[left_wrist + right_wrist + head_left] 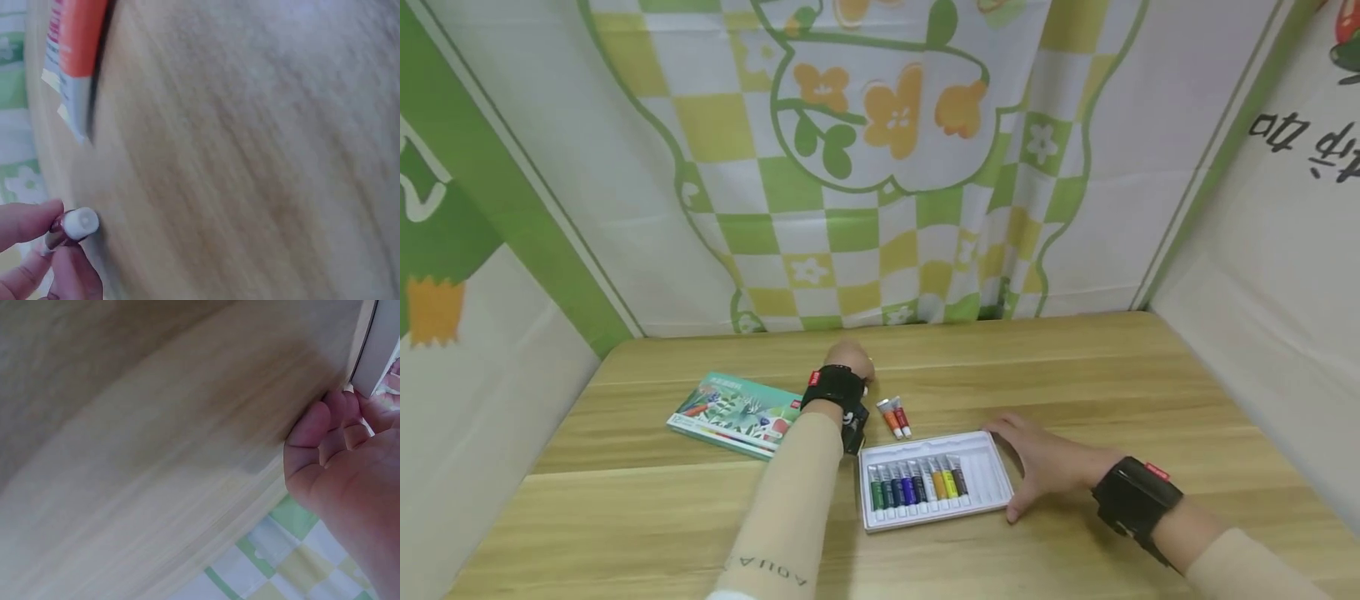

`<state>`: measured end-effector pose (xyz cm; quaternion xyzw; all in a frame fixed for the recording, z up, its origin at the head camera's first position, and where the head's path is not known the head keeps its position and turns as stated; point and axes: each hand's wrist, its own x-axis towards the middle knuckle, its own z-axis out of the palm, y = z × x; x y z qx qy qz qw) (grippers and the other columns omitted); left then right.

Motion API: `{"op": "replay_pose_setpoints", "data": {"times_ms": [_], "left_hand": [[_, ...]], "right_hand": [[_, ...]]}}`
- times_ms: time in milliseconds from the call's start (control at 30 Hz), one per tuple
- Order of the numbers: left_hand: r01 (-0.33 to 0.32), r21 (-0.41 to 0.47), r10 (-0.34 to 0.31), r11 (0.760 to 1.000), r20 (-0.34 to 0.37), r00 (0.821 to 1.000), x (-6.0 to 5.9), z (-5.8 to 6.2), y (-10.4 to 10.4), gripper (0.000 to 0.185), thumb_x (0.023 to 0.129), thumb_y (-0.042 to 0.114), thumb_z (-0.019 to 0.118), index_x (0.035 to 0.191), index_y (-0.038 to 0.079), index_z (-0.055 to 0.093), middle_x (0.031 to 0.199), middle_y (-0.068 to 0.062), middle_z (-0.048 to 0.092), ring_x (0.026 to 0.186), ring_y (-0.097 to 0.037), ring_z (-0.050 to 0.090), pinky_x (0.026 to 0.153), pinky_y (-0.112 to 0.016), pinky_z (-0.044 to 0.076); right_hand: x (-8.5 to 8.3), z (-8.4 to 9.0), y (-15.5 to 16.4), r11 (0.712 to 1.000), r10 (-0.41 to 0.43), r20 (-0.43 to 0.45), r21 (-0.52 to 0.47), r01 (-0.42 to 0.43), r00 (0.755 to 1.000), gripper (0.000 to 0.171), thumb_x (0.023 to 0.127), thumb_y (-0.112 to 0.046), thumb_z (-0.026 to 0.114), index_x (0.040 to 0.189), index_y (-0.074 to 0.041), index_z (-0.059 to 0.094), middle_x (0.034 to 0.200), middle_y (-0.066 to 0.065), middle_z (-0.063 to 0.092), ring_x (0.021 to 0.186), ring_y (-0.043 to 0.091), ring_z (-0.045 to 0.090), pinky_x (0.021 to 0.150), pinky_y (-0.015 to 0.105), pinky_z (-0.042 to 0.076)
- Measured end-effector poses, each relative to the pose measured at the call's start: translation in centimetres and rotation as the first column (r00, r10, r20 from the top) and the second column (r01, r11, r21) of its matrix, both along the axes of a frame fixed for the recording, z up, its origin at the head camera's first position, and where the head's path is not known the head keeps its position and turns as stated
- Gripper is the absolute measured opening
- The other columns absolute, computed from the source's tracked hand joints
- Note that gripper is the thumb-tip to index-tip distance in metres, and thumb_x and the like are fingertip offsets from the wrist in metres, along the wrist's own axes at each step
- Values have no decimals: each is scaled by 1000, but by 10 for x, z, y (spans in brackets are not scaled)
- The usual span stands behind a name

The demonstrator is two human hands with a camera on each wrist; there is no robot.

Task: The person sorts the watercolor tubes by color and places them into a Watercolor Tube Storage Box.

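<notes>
In the head view my left hand [850, 360] is near the far side of the table, beyond the loose tubes. Its thumb and fingers pinch a small dark red paint tube [57, 234] with a white cap, seen cap-first in the left wrist view. An orange paint tube [891, 419] and a red one [902, 417] lie side by side behind the white tray [988, 483]. Several paint tubes [919, 485] fill its left and middle slots; slots at the right are bare. My right hand [1048, 458] grips the tray's right end, thumb at the near corner, fingers at the far one.
A teal paint box [737, 408] with a plant picture lies left of the tray, partly behind my left forearm. The wooden table [1075, 367] meets a checked green and yellow curtain [880, 250] at the back, with white cloth walls on both sides.
</notes>
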<state>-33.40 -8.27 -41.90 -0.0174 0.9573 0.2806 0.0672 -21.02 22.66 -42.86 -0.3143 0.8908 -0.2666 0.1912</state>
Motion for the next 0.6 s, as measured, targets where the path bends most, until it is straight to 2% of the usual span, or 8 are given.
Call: {"op": "replay_pose_setpoints", "data": {"times_ms": [133, 233, 333, 467, 600], "left_hand": [[2, 179, -2, 984, -1, 1000, 7, 7, -2, 34, 80, -2, 68, 114, -2, 72, 72, -9, 66, 58, -16, 54, 55, -25, 45], [24, 235, -18, 972, -29, 999, 12, 13, -2, 36, 83, -1, 67, 118, -2, 69, 66, -5, 63, 56, -14, 53, 53, -24, 43], [82, 228, -63, 970, -91, 994, 19, 17, -1, 31, 81, 0, 71, 112, -1, 70, 63, 0, 63, 56, -13, 55, 54, -22, 43], [120, 295, -94, 948, -102, 990, 30, 22, -1, 23, 82, -1, 72, 104, -1, 69, 57, 1, 62, 52, -14, 58, 51, -22, 43], [113, 427, -102, 897, -48, 994, 39, 25, -1, 14, 84, -5, 69, 97, -4, 67, 62, -4, 64, 53, -16, 61, 56, -30, 56]], "right_hand": [[-2, 1, -3, 1000, 5, 7, -9, -5, 1000, 120, 59, -43, 99, 149, 7, 37, 148, 28, 35, 135, 48, 40, 110, 63, 35], [-3, 0, -4, 1000, 11, 2, -15, -11, 1000, 120, 59, -42, 99, 149, 6, 37, 148, 28, 35, 135, 48, 40, 110, 63, 35], [-3, 0, -3, 1000, 14, -4, -14, -15, 1000, 120, 58, -42, 99, 149, 6, 37, 149, 29, 34, 136, 49, 38, 110, 64, 34], [-1, 0, 0, 1000, 17, -5, -10, -17, 1000, 120, 59, -42, 99, 149, 8, 37, 150, 31, 32, 138, 51, 35, 110, 65, 34], [0, 1, 3, 1000, 23, -12, -15, -23, 1000, 119, 61, -43, 99, 149, 8, 36, 150, 31, 33, 137, 51, 36, 109, 65, 34]]}}
